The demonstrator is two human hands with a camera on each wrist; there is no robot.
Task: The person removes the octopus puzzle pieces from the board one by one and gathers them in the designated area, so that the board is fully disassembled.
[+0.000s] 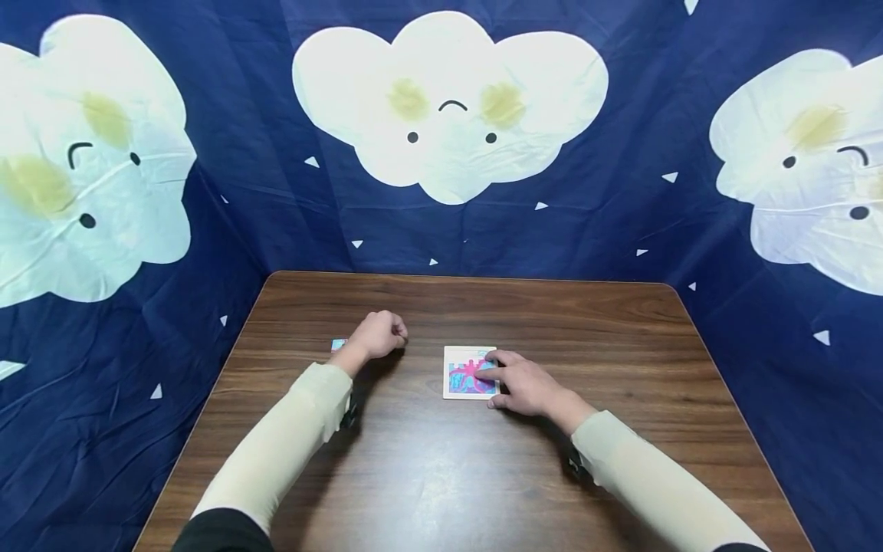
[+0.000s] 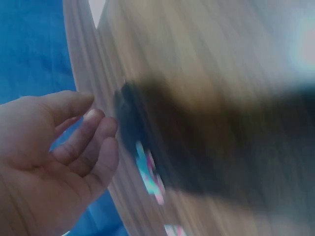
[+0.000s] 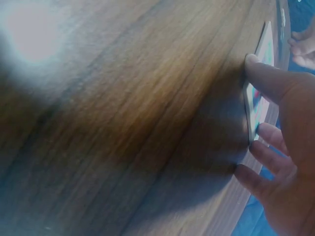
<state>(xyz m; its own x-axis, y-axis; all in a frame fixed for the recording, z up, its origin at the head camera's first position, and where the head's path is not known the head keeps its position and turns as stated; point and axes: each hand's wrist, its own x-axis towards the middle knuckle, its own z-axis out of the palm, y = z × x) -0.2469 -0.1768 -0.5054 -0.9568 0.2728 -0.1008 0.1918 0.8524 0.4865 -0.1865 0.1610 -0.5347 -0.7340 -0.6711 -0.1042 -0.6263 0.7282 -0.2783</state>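
Note:
A square picture puzzle in a pale frame (image 1: 446, 373) lies flat on the table, showing a pink figure on blue with a whitish strip along its top. My right hand (image 1: 527, 385) rests at its right side, fingers spread and fairly straight. Two fingers reach over the picture, and the thumb (image 3: 268, 78) touches the frame's edge. Left of the puzzle, my left hand (image 1: 378, 335) hovers above the table with loosely bent fingers (image 2: 106, 164); nothing shows between them. Near its wrist lies a small blue-and-pink puzzle piece (image 1: 338, 345), partly covered in the head view.
The brown wooden table (image 1: 586, 322) has rounded far corners. Dark blue cloth (image 1: 228, 153) with white clouds hangs around it. In the blurred left wrist view, a second small coloured piece (image 2: 174, 230) sits at the bottom edge.

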